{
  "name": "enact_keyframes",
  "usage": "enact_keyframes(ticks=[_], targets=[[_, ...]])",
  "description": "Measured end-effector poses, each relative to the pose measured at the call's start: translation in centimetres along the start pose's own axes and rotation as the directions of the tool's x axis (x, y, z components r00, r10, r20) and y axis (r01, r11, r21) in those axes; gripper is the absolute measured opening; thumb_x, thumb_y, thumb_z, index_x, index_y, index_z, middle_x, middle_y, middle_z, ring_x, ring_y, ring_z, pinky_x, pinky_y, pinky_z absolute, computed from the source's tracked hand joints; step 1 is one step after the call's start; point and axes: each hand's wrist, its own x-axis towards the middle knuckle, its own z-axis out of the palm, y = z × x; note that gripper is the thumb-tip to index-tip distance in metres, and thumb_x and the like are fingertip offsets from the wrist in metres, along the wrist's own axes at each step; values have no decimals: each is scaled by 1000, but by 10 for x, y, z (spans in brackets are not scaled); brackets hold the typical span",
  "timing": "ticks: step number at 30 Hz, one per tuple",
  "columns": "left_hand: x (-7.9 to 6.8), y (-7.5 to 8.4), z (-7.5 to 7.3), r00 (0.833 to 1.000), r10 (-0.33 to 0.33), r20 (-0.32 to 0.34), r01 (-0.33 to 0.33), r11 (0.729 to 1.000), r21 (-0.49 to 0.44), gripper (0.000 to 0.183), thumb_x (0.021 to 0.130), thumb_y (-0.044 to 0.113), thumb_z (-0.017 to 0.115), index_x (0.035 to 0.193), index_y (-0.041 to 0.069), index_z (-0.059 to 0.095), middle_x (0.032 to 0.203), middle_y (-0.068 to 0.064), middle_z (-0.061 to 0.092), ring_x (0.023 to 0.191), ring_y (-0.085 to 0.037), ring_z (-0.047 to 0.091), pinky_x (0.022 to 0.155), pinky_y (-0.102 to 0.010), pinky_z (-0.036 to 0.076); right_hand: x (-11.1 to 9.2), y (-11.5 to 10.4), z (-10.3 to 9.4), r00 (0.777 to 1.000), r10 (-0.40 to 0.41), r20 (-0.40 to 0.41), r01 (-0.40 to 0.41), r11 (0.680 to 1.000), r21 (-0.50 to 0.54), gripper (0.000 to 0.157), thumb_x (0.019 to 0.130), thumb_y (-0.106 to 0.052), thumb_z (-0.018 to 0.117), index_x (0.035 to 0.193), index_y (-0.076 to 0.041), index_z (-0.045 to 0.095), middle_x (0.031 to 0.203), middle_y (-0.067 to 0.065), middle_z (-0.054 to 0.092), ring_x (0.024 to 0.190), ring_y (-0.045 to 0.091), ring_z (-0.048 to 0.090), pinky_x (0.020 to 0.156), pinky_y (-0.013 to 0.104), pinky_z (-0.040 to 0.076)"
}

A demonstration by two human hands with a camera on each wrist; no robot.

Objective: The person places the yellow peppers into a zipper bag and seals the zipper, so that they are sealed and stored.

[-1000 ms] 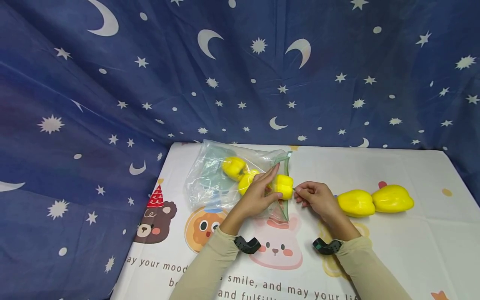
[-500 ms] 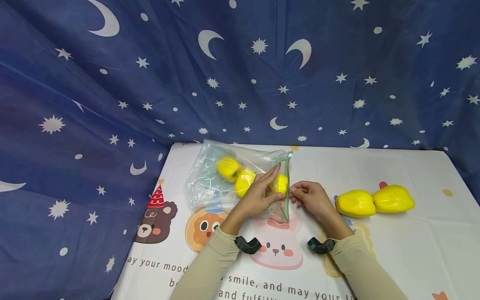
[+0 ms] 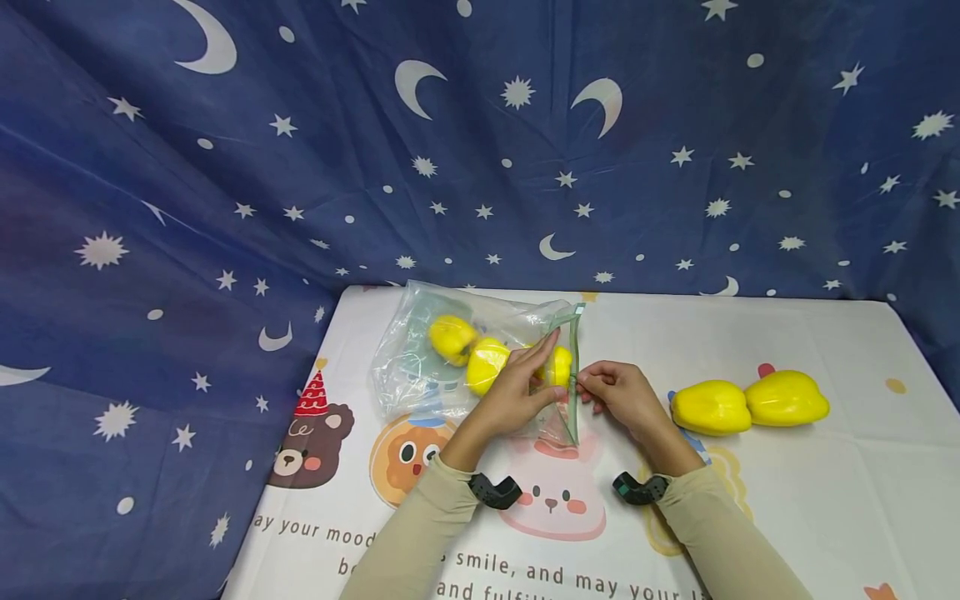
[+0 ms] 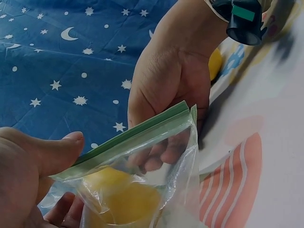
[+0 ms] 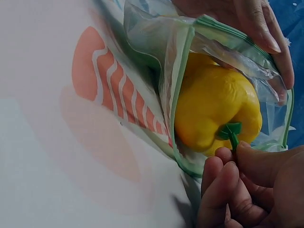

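A clear zip bag (image 3: 401, 375) with a green-edged mouth lies on the table, mouth facing right. My left hand (image 3: 510, 400) holds the bag by its upper edge, with the thumb on one side and fingers on the other, so the mouth gapes. With its thumb and fingertips, my right hand (image 3: 621, 396) pinches the green stem of a yellow bell pepper (image 5: 216, 107), which sits just inside the mouth. Deeper in the bag lie a second yellow bell pepper (image 3: 487, 365) and a third yellow bell pepper (image 3: 451, 338).
To the right of my right forearm, two more pieces, a yellow bell pepper (image 3: 711, 407) and another yellow bell pepper (image 3: 787, 397), lie side by side. A white cartoon-print cloth (image 3: 840, 492) covers the table. Behind it hangs a blue curtain (image 3: 480, 167) with moons and stars.
My right hand has moved left, pushing the pinched bell pepper into the bag's mouth. The two bell peppers inside have shifted left and deeper. The left hand has stayed in place.
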Motion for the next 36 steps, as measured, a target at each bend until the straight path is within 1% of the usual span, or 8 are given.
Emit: enact_keyframes(ticks=[4,11,14,20,27,32,36], targets=[[0,-2,2,1000,0,-6,0,1000,0,86,96,25,73,164,27,21,169,6,24,115,-20,46,94,-26,52,0,2,-2,1000,13,7,-13,1000,10,30,100,-17,67,110,11,67,89,15,73,71,13,63,60,23,55],[-1,-3,2,1000,-5,-8,5,1000,1,87,96,25,73,164,32,20,169,7,25,114,-19,47,95,-26,53,2,4,-1,1000,15,6,-15,1000,8,30,100,-18,67,111,10,67,87,11,73,69,11,63,58,23,54],[-1,-3,2,1000,-1,-6,1,1000,-2,86,96,24,73,164,30,20,169,6,26,114,-20,47,95,-26,53,2,4,0,1000,19,-3,-19,1000,10,30,99,-19,68,111,9,67,86,10,73,67,11,63,57,22,54],[0,-4,2,1000,3,-11,-3,1000,8,86,96,24,73,164,28,22,168,7,26,115,-20,47,95,-26,53,4,4,1,998,47,-34,-48,999,-23,31,98,-22,70,111,5,69,87,10,75,65,11,63,55,20,52],[0,-4,2,1000,11,-7,-11,1000,-16,86,96,24,73,164,30,21,168,5,27,118,-20,46,97,-26,53,4,-1,4,994,84,-70,-89,993,-75,30,96,-27,73,111,-1,73,87,6,77,64,12,64,53,21,50],[1,-5,2,1000,8,1,-8,1000,-17,86,96,24,72,164,29,20,169,5,27,119,-21,46,97,-26,53,4,-1,4,993,86,-76,-92,993,-73,30,96,-27,73,111,0,73,86,6,77,63,12,64,52,21,48],[2,-7,2,1000,-2,0,2,1000,-17,85,97,24,72,164,28,21,168,4,28,120,-21,48,97,-27,54,4,-1,3,995,79,-58,-82,995,-59,31,97,-26,71,113,1,72,89,8,78,65,12,65,53,21,49]])
